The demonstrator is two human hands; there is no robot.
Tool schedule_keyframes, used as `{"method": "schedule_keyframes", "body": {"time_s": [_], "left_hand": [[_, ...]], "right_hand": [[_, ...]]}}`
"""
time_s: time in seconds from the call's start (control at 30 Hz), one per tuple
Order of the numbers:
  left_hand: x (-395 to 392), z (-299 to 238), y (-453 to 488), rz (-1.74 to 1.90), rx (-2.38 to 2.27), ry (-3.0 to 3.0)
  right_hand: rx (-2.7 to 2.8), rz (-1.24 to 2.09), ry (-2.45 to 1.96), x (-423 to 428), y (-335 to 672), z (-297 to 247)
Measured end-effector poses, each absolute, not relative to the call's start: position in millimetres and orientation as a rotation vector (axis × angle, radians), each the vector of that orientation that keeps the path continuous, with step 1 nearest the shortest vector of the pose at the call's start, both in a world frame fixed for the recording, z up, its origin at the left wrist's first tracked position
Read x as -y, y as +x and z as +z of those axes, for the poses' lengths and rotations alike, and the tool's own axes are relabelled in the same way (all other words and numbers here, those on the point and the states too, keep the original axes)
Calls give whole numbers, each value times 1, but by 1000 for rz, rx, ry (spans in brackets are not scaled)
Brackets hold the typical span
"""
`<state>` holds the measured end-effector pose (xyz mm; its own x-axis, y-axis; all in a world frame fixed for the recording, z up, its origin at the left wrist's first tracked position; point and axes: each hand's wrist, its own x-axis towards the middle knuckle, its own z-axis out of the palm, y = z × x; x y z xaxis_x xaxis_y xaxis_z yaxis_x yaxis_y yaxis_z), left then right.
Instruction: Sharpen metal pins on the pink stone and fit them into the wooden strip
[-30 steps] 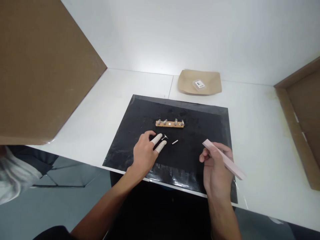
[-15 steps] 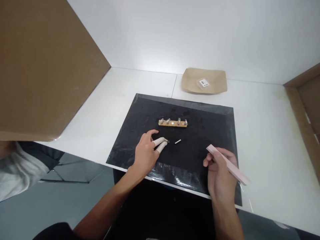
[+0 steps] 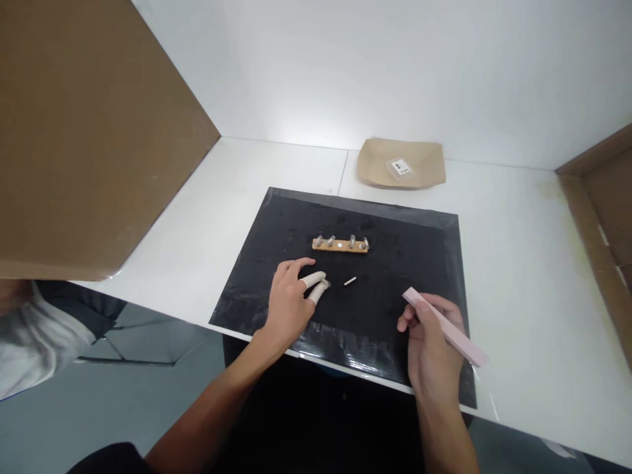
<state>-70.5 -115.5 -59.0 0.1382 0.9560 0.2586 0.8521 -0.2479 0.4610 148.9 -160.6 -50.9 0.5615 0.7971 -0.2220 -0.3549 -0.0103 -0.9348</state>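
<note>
My left hand (image 3: 291, 297) rests low over the black mat (image 3: 266, 230), with white finger cots on its thumb and index finger. Those two fingertips pinch a small greyish, see-through piece (image 3: 327, 283), mostly hidden by the cots. Over the mat's right edge, my right hand (image 3: 437, 339) grips a long pink bar (image 3: 451, 332) between thumb and fingers, slanting from upper left to lower right. Just right of the left fingertips lies a short white stick (image 3: 350, 281). Behind it sits a narrow wooden strip (image 3: 326, 246) carrying several small greyish pieces and white dots.
A brown paper tray (image 3: 368, 172) stands against the back wall with a small clear box (image 3: 399, 168) bearing a label inside. A brown board (image 3: 99, 131) rises at the left. Another person's sleeve (image 3: 44, 339) shows below it. A cardboard frame (image 3: 587, 217) borders the right side.
My right hand and the pink bar have shifted slightly left in the picture. The left hand keeps its pinch, its small piece showing a little less. The view has tilted slightly.
</note>
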Motion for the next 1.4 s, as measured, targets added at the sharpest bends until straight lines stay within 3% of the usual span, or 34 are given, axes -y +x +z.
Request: {"method": "schedule_keyframes", "body": {"time_s": [0.2,0.67,0.93,1.03,1.17,1.4], "left_hand": [[114,-52,-65,536,-1853,2094],[115,-55,-67,731,-1915,2027],[121,-55,-65,848,-1881,1970],[125,-42,-63,922,-1773,1952],[132,-19,-59,1008,-1592,1964],[142,11,-50,1088,-1441,2054]], "right_hand": [[454,977,-1301,161,150,-53],[523,956,-1336,164,151,-59],[1042,955,-1384,172,144,-52],[1400,749,-1325,163,148,-34],[1295,440,-1314,157,150,-11],[1641,522,-1231,179,142,0]]}}
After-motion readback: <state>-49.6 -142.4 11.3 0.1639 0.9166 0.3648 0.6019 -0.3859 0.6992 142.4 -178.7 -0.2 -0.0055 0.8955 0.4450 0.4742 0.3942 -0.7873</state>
